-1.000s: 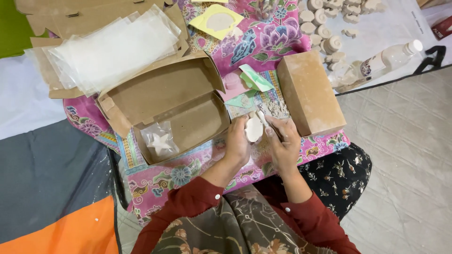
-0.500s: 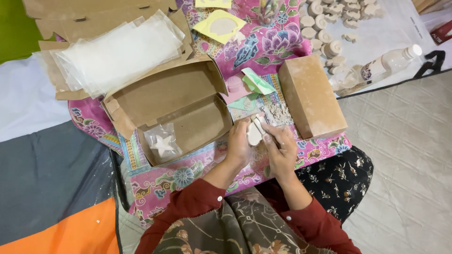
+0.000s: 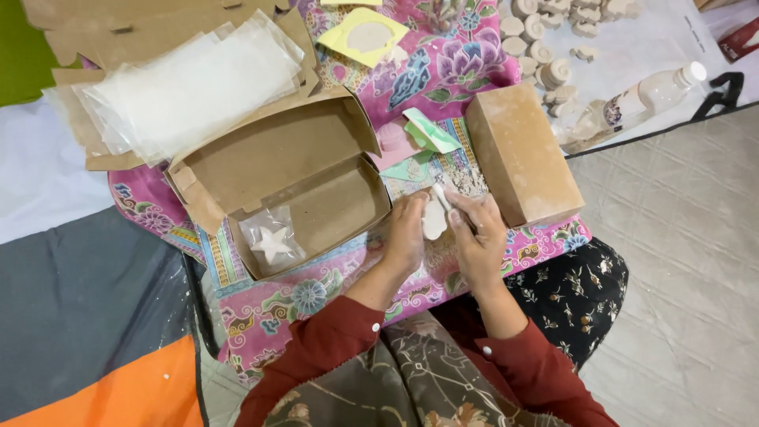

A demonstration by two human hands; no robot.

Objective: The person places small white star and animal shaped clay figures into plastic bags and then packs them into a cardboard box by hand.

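White clay piece pinched between both hands

Left hand and right hand both grip it, fingers closed, just right of the open cardboard box; bagged star sits inside, closed brown box beyond.

Open box left of hands, closed box right, star piece inside open box

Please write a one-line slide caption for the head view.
Both hands, left and right, hold a white piece over a floral cloth, beside an open box with a bagged star.
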